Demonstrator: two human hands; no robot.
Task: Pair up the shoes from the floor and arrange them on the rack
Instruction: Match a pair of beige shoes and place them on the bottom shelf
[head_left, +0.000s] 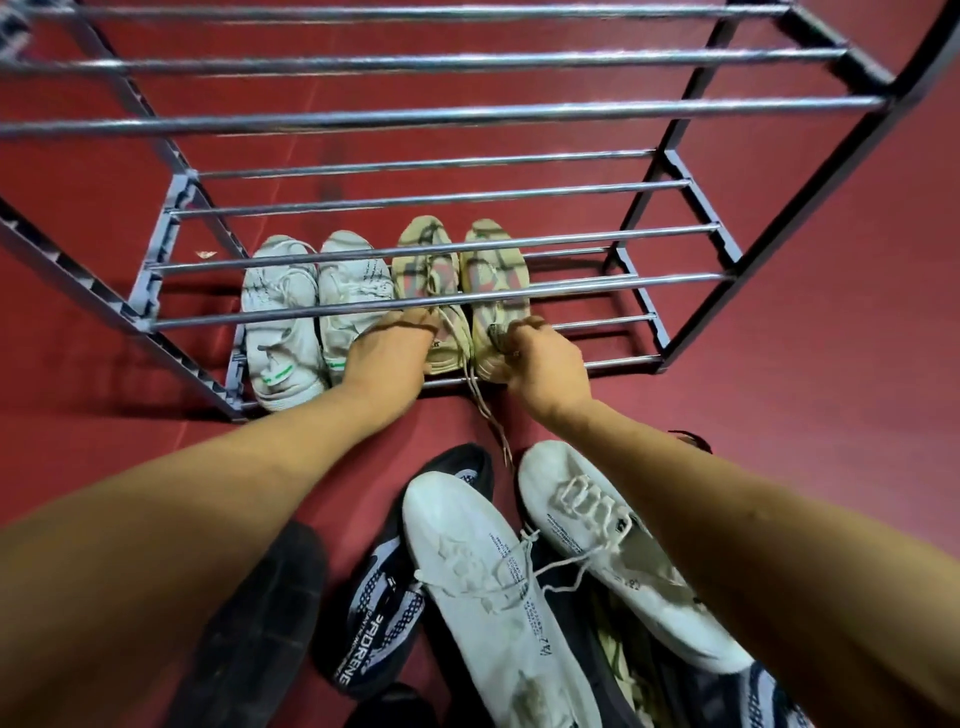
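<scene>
A metal shoe rack stands on the red floor. On its lowest tier sit a white pair with green heel marks at the left and a beige pair beside it. My left hand grips the heel of the left beige shoe. The heel of the right beige shoe is held by my right hand. A loose lace trails from the beige pair onto the floor. Near me lie two white sneakers over black patterned shoes.
A dark shoe lies under my left forearm. The rack's upper tiers of chrome bars carry no shoes in view. Red floor surrounds the rack on both sides.
</scene>
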